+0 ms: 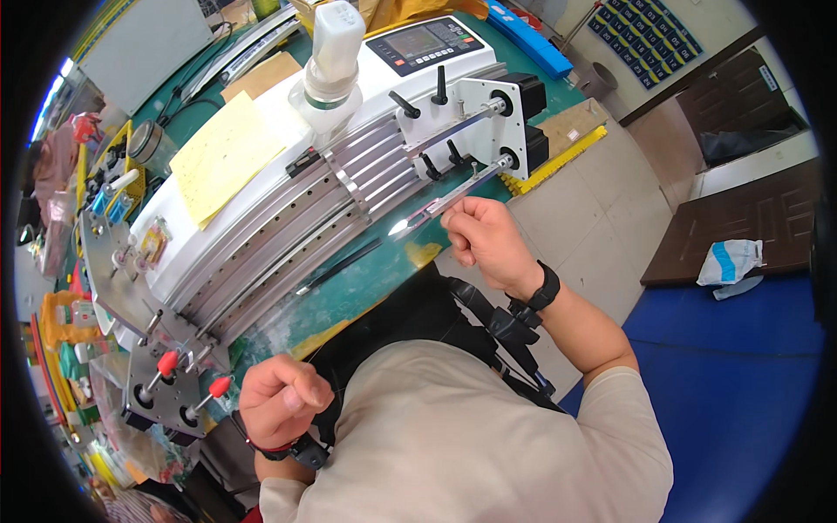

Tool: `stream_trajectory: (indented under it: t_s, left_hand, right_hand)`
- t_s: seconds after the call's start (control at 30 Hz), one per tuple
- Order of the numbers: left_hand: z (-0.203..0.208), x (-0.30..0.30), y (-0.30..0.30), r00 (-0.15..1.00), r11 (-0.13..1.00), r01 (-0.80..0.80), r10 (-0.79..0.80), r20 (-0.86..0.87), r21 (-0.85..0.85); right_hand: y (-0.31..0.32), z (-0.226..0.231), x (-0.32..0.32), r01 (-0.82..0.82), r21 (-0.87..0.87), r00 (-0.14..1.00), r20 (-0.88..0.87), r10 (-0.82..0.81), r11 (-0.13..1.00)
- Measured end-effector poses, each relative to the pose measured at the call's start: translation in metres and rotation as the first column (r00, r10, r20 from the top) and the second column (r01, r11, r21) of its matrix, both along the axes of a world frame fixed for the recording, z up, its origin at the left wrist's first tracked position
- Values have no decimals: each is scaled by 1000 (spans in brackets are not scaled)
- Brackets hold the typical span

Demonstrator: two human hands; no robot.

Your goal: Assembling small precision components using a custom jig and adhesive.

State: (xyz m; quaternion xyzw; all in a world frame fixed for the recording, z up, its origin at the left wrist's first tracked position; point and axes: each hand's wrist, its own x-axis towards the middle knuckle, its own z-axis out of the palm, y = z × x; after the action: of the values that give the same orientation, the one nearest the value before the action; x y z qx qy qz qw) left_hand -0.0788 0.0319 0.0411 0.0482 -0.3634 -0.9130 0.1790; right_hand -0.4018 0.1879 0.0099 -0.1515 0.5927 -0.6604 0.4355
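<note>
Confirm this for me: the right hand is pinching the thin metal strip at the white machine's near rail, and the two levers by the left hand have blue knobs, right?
Not quite: the head view shows the two levers' knobs are red, not blue. The rest holds: the right hand pinches the thin metal strip at the white machine, and the left hand is fisted nearby.

At frame centre the right hand (485, 239) pinches a thin shiny metal rod (436, 209) on the long white ribbed machine (288, 209). Lower left, the left hand (281, 399) is fisted near a red-tipped lever (215, 389) above the green surface (366, 283).
</note>
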Motion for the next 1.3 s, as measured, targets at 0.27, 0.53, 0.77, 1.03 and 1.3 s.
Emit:
stream_trajectory:
  t_s: [0.27, 0.53, 0.77, 1.03, 1.3]
  left_hand:
    - [21, 64, -1, 893, 798, -422, 448, -45, -431]
    - [-10, 67, 13, 303, -266, -160, 903, -303, -951]
    - [-7, 86, -14, 279, -202, -7, 940, -195, -979]
    - [-13, 94, -22, 308, -216, -30, 927, -215, -976]
    - [-6, 100, -25, 356, -157, -79, 918, -175, -984]
  right_hand:
    - [-13, 4, 24, 44, -20, 994, 102, -42, 999]
    - [6, 16, 92, -317, 100, 938, -115, 327, 943]
    - [-65, 34, 149, -586, -75, 551, -767, 328, 807]
    - [-139, 31, 219, -545, -51, 343, -925, 167, 837]
    - [-143, 16, 228, -545, -86, 198, -980, 28, 834]
